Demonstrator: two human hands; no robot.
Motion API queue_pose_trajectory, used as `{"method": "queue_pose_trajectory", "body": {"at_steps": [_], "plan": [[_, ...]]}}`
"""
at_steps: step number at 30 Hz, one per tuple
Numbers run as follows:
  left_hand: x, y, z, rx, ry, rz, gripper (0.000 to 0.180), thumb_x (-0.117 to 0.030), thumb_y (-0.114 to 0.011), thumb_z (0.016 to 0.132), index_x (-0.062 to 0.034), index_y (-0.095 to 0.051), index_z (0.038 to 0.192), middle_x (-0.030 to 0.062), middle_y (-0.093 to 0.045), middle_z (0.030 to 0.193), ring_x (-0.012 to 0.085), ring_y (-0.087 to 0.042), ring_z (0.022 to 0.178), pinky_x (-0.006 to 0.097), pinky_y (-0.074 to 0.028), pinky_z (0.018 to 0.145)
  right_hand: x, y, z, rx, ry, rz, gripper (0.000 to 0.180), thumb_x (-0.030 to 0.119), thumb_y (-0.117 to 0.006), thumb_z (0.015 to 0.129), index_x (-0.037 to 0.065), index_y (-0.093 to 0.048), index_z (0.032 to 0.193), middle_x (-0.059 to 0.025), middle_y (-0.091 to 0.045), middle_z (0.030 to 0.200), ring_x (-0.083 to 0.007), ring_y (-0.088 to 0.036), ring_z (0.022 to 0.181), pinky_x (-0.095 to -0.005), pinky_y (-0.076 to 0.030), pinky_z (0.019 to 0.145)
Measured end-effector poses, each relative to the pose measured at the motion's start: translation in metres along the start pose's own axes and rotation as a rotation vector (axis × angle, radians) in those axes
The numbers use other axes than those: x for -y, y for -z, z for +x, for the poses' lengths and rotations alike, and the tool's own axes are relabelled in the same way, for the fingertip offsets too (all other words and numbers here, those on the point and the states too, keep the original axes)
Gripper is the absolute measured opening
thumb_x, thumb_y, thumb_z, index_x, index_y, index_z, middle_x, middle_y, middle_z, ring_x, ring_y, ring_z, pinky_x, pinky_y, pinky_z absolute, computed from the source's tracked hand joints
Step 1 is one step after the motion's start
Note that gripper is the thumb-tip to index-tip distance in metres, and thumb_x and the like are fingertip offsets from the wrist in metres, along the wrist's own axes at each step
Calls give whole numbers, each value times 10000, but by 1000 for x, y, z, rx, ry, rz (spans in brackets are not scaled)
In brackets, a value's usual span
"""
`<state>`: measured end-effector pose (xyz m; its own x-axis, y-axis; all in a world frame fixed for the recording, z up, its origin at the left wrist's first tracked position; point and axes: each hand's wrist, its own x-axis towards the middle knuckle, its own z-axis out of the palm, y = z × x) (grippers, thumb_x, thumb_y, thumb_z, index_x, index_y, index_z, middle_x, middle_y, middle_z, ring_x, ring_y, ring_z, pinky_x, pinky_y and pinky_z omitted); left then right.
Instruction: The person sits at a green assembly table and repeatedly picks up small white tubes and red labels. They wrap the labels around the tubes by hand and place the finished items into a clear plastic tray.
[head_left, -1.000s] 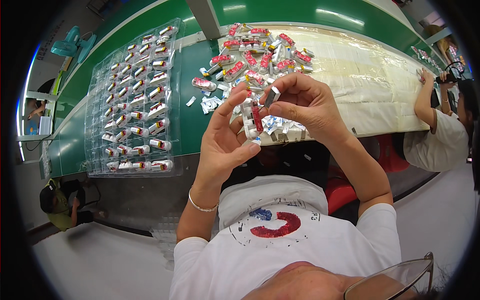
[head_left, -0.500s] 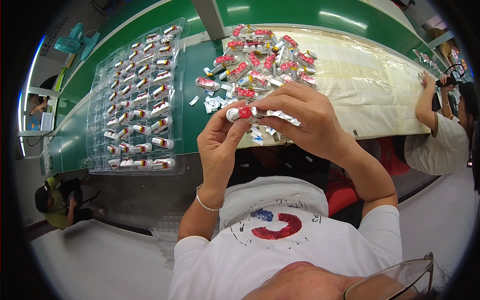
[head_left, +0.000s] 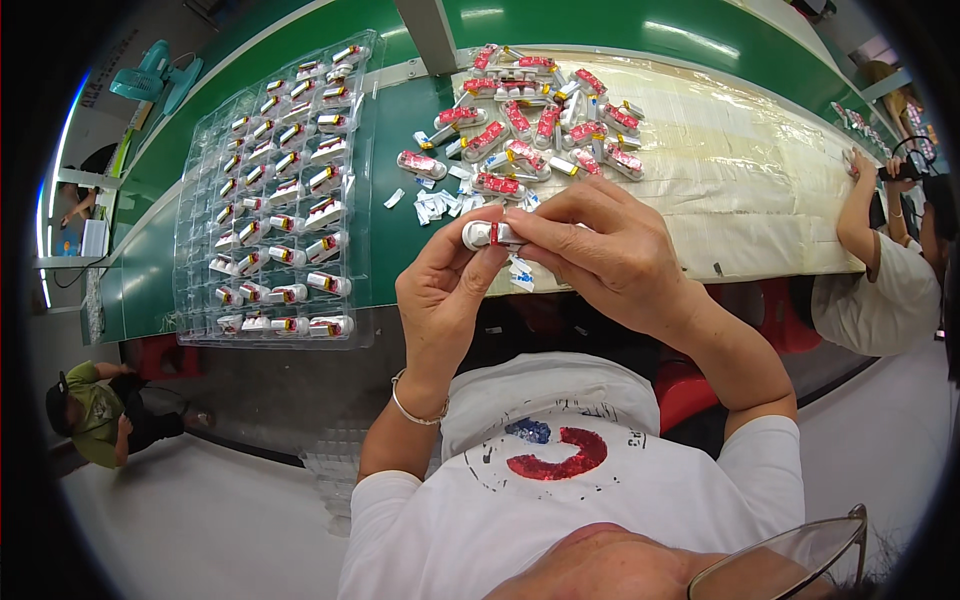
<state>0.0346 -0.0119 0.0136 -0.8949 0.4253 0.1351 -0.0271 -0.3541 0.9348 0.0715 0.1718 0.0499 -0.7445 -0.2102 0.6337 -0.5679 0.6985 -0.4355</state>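
Just in front of the table edge, my left hand (head_left: 440, 290) pinches the rounded end of a small white plastic part (head_left: 480, 235) between thumb and fingers. My right hand (head_left: 612, 250) is closed over the other end, thumb and fingertips pressed on its top. A narrow bit of red shows beside the right fingertips; the rest of that side is hidden. Beyond my hands lies a heap of similar white parts (head_left: 495, 185) with red patches, several with small silver-and-yellow battery-like pieces. Small white-and-blue paper strips (head_left: 435, 207) are scattered close to my left fingers.
A clear plastic tray (head_left: 362, 200) filled with rows of white parts stands on the green table (head_left: 150, 290) at left. Yellowish sheeting (head_left: 740, 200) covers the table to the right. A teal fan (head_left: 155, 78) is far left. Other people sit at right and left; red stools (head_left: 690, 395) stand below.
My right fingertips have shifted left onto the part and now cover most of its red patch. The view has shifted slightly. The person at far left has moved a little outward.
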Motion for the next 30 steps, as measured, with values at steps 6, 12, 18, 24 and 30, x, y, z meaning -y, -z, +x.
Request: {"method": "queue_pose_trajectory", "body": {"at_steps": [6, 12, 18, 24, 30], "plan": [[0, 0, -2, 7, -20, 63, 327, -15, -597, 936, 67, -564, 1251, 120, -639, 1154, 145, -614, 1031, 256, -509, 904, -1, -6, -7, -15, 69, -111, 366, 31, -699, 679, 47, -671, 1044, -34, -578, 799, -194, -574, 726, -285, -489, 571], [0, -12, -1, -38, -19, 11, 392, -7, -608, 923, 76, -508, 1293, 171, -631, 1174, 177, -627, 1047, 281, -508, 923, 2, -12, -10, -27, 74, -233, 356, 63, -660, 693, 28, -676, 1046, -42, -585, 840, -198, -586, 766, -290, -498, 588], [3, -12, 4, -84, -37, -82, 389, -21, -632, 905, 74, -501, 1259, 235, -585, 1247, 208, -629, 1075, 313, -517, 925, -2, -15, -5, -106, 102, -109, 356, 110, -718, 718, 69, -692, 1071, -55, -628, 948, -212, -605, 859, -351, -508, 722], [6, -16, 2, -2, -250, -190, 373, -27, -626, 906, 70, -500, 1242, 259, -577, 1250, 276, -602, 1141, 367, -509, 961, -1, -13, -13, -166, -173, 420, 451, 139, -810, 723, 94, -686, 1154, -73, -609, 1072, -194, -597, 989, -306, -520, 828], [9, -13, 3, 4, -348, -70, 367, -24, -632, 897, 73, -499, 1225, 273, -581, 1233, 330, -576, 1178, 404, -491, 989, -3, -20, -15, -174, -332, 748, 331, 47, -769, 780, 44, -681, 1100, -79, -555, 1113, -160, -570, 1041, -287, -506, 900]]}}
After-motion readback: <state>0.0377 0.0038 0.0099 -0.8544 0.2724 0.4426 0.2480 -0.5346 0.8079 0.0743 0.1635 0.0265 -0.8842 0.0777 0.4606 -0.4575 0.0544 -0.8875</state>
